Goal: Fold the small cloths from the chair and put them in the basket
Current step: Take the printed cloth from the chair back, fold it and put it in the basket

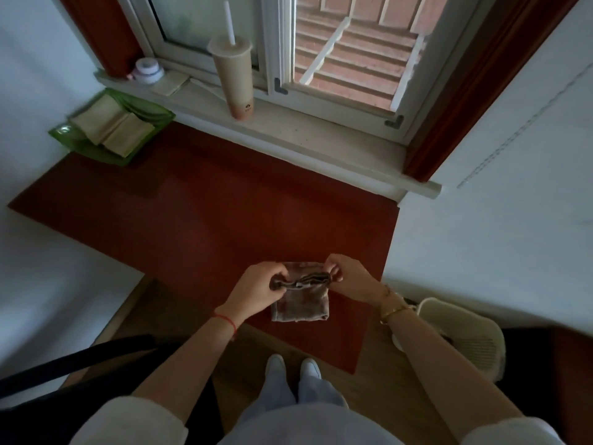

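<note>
As you stand at the near edge of the red table (199, 220):
Your left hand (256, 285): pinches the brown cloth's (301, 298) left end.
Your right hand (348, 277): pinches its right end.
Cloth: partly folded, held up, lower half hanging over the table's near edge.
Far left: green basket (80, 146) on the table, holding folded tan cloths (110, 128).
Far: drink cup (234, 78) on the sill.

Dim window-lit (337, 53) view, blurred edges

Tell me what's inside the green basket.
The green basket holds folded beige cloths, stacked and overlapping. Anything beneath them, and the basket's floor under them, is covered.
</note>
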Tool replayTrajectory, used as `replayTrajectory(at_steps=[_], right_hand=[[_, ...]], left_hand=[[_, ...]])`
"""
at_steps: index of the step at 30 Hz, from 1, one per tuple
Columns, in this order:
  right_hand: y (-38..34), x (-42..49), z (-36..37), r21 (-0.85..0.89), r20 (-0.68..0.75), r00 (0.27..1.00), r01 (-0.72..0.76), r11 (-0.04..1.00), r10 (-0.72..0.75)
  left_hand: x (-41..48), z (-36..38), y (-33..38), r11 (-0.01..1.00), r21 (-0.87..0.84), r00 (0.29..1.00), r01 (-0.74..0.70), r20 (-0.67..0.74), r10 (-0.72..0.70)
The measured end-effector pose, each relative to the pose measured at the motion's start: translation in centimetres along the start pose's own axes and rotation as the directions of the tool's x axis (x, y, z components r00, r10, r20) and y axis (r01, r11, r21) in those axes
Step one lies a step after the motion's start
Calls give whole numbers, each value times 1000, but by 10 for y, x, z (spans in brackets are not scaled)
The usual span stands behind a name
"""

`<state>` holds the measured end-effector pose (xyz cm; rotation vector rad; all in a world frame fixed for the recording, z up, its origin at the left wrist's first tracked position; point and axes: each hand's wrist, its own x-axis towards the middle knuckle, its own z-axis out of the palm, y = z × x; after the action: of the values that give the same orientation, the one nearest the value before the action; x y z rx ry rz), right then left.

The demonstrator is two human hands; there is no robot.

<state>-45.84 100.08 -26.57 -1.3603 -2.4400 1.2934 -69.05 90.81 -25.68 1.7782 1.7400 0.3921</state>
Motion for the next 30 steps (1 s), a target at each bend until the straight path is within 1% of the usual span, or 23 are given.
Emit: replayTrajectory(at_steps=[4,7,9,11,13,14,16,19,20,22,24,26,28,30], right_hand=[[17,-27,38,-180,87,996,-9,984,25],[20,-38,52,-187,96,995,8,982,10],[15,-37,49,-144,23,999,-28,989,32],[7,-28,43,-94,-119,989,-96,991,85],[3,-16,38,-66,-248,960,-152,986,131],[1,-10,36,-65,-270,950,-181,981,157],[1,2,34,-81,-216,949,-252,964,229],[0,11,37,-150,-107,947,-315,937,301],[0,12,40,-159,-98,945,-326,932,314],[-2,12,44,-153,-113,938,-342,927,327],[-7,10,46,-130,-134,935,-346,929,329],[-11,5,44,-65,-130,931,-351,934,341],[-14,-5,41,62,-101,923,-367,928,371],[-14,-19,34,221,-102,907,-379,898,408]], left_hand=[[-28,29,-13,997,41,997,-58,45,56],[-39,43,-16,997,42,996,-66,68,63],[-38,44,-18,999,5,998,-54,17,54],[-29,38,-19,999,-25,997,-36,-76,34],[-15,29,-18,999,-19,988,29,-150,-32],[-7,24,-17,997,-6,984,78,-158,-78],[6,18,-17,983,25,978,180,-107,-177],[19,18,-19,961,73,962,266,48,-270],[22,19,-20,956,96,955,276,86,-284],[23,22,-20,951,105,948,292,100,-302],[23,23,-19,953,62,951,296,73,-300],[20,21,-17,955,-14,952,295,93,-292],[17,17,-14,946,-118,947,301,152,-282],[17,12,-7,931,-210,948,298,184,-261]])
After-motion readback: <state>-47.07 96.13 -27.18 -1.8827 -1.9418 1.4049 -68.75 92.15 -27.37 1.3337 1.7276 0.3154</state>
